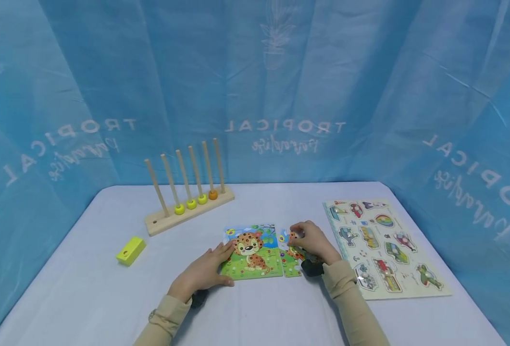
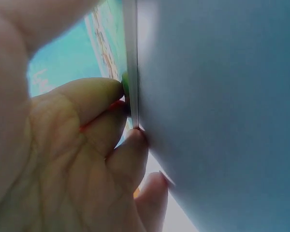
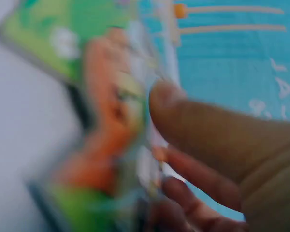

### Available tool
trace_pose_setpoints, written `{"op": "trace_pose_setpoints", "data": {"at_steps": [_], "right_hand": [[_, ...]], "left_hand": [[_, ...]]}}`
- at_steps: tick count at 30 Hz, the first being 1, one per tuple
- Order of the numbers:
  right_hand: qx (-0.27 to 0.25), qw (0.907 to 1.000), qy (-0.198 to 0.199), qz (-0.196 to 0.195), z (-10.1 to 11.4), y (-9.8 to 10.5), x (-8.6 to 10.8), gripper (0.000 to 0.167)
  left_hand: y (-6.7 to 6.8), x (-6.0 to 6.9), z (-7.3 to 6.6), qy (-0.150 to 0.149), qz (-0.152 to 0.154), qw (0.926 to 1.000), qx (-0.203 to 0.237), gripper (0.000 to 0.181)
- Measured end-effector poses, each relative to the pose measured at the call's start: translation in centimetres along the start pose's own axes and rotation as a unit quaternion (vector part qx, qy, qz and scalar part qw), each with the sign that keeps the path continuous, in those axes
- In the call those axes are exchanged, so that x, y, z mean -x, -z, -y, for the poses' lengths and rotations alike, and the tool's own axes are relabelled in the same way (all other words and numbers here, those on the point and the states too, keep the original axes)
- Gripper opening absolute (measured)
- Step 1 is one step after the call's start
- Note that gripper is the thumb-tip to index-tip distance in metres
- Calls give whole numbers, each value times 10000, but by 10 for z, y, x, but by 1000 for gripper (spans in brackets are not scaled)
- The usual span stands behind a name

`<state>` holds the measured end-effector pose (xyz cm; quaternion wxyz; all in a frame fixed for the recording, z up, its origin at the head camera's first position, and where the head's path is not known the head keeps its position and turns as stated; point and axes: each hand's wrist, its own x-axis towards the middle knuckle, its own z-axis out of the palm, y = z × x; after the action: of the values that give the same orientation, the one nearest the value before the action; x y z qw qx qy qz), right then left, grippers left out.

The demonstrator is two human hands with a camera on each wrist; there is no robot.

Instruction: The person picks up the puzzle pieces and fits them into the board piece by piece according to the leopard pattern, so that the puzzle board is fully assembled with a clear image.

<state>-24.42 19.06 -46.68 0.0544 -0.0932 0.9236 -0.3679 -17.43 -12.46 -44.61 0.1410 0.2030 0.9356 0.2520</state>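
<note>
A leopard picture puzzle board point(image 1: 255, 250) lies flat at the middle of the table. My left hand point(image 1: 209, 269) rests at its left edge, fingers extended onto it and thumb near its lower corner; in the left wrist view the fingertips touch the board's edge point(image 2: 131, 53). Close to the board's right side is a narrower leopard puzzle piece point(image 1: 291, 269), partly covered by my right hand point(image 1: 315, 241). Thumb and fingers of that hand pinch the piece. The orange and green piece point(image 3: 99, 145) is blurred and set at an angle in the right wrist view.
A wooden rack point(image 1: 179, 218) with upright pegs and several yellow and orange beads stands at the back left. Nearer on the left lies a yellow block point(image 1: 131, 251). A vehicle peg-puzzle board point(image 1: 404, 290) is to the right. Blue curtain point(image 1: 255, 96) surrounds the table.
</note>
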Motion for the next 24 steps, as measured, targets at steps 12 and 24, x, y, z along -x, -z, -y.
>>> {"op": "trace_pose_setpoints", "data": {"at_steps": [12,24], "right_hand": [[-167,9986,-106,-489,19,-3,-9,18],[-1879,9822,35,6,50,-33,-25,39]], "left_hand": [[-3,1,3,-104,-320,9985,-428,91],[-2,0,0,118,-113,9999,15,95]]}}
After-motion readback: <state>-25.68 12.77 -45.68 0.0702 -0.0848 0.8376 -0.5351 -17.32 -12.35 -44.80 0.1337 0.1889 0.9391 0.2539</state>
